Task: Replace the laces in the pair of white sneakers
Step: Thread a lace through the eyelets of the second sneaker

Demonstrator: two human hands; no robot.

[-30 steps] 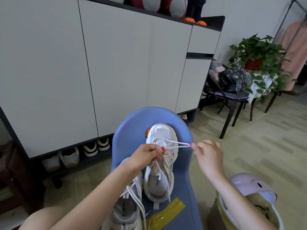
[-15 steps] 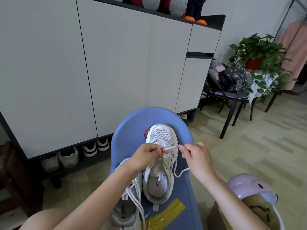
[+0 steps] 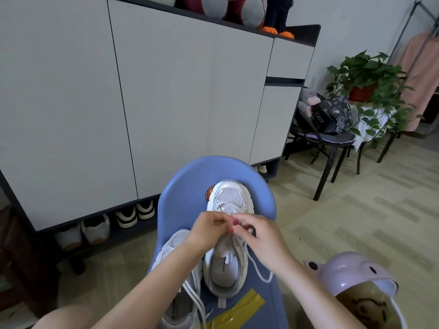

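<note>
Two white sneakers lie on a blue chair seat (image 3: 190, 184). The right sneaker (image 3: 229, 198) points away from me, its white lace (image 3: 255, 265) trailing off its right side onto the seat. Both hands meet over its eyelets: my left hand (image 3: 209, 230) pinches the lace at the tongue, and my right hand (image 3: 256, 233) pinches the lace right beside it, fingertips touching. The left sneaker (image 3: 177, 305) lies nearer me, partly under my left forearm, with loose laces across its opening.
A yellow strip (image 3: 235, 311) lies on the seat near me. A lilac bin with a lid (image 3: 351, 274) stands at my right. A tall white cabinet (image 3: 166, 103) with shoes (image 3: 126, 216) beneath is ahead; a black chair with a bag (image 3: 330, 119) and a plant (image 3: 370, 77) stand right.
My right hand had the lace pulled out to the right, then came back left. It now meets my left hand over the eyelets, and the lace hangs slack.
</note>
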